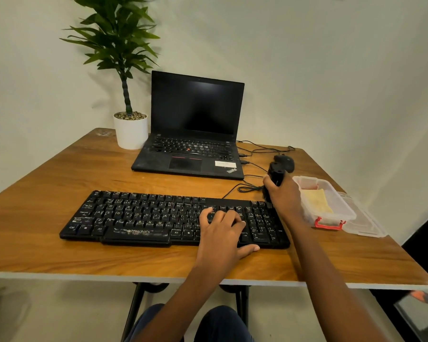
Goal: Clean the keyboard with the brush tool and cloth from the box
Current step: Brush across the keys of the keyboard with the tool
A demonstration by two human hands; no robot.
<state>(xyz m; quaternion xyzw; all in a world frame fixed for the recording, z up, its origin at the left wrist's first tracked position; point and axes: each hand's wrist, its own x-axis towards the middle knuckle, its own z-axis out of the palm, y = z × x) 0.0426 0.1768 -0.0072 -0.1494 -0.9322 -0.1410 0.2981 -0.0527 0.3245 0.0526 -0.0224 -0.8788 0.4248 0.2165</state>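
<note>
- Behind the keyboard [139, 215] we see an open laptop [195, 129], a potted plant [131, 132], a mouse [286, 162] and cables [247, 187].
- At the table's [47, 193] right edge sits a box [329, 219], a yellow cloth [318, 199] inside, its lid [366, 223] beside it.
- The left hand [223, 233] lies on the keyboard's right half, fingers spread, covering keys.
- The right hand [286, 193] grips the black brush tool [276, 174] at the keyboard's far right corner.
- The keyboard is black, smudged pale along its space bar.

Soft, even indoor light, seemingly from above; faint plant [114, 40] shadow on wall [307, 58]; wide-angle bending at edges.
</note>
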